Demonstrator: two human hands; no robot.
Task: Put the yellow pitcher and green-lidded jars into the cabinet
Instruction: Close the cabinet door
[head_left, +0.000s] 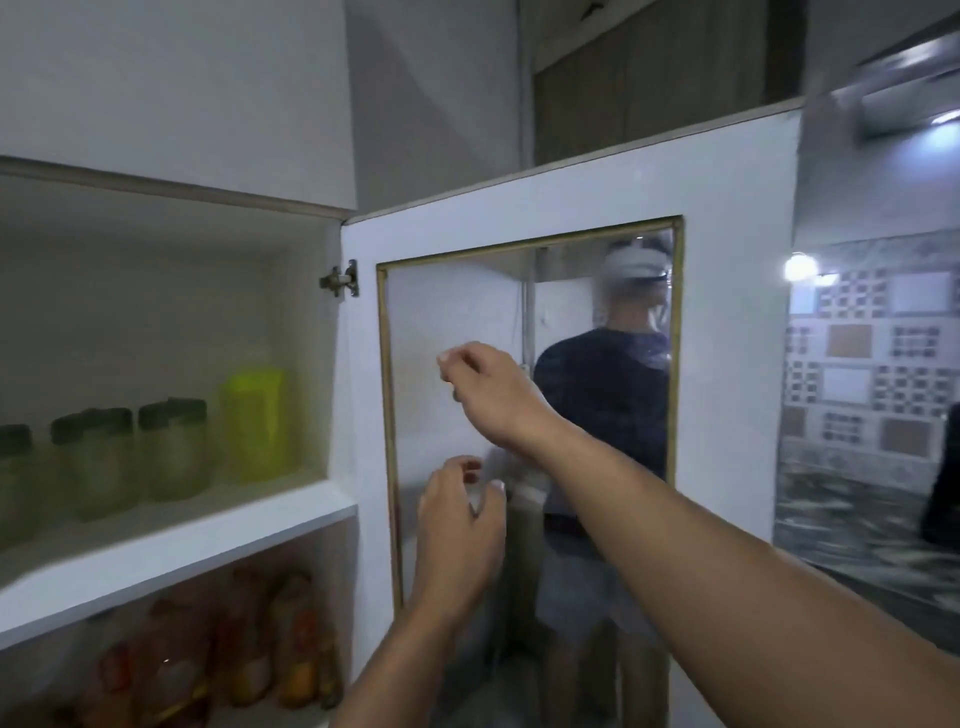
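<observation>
The yellow pitcher (255, 423) stands upright at the right end of the upper cabinet shelf (171, 540). Three green-lidded jars (176, 449) stand in a row to its left, the leftmost cut off by the frame edge. My left hand (460, 525) and my right hand (485, 392) are both raised in front of the glass panel of the open cabinet door (530, 415), to the right of the shelf. Each hand has loosely curled fingers and holds nothing.
The door's glass reflects a person in a dark shirt. The lower shelf holds several orange and brown bottles (234, 644). A hinge (340, 280) sits at the door's upper left. A tiled wall (872, 374) and a dark marbled counter (852, 530) lie to the right.
</observation>
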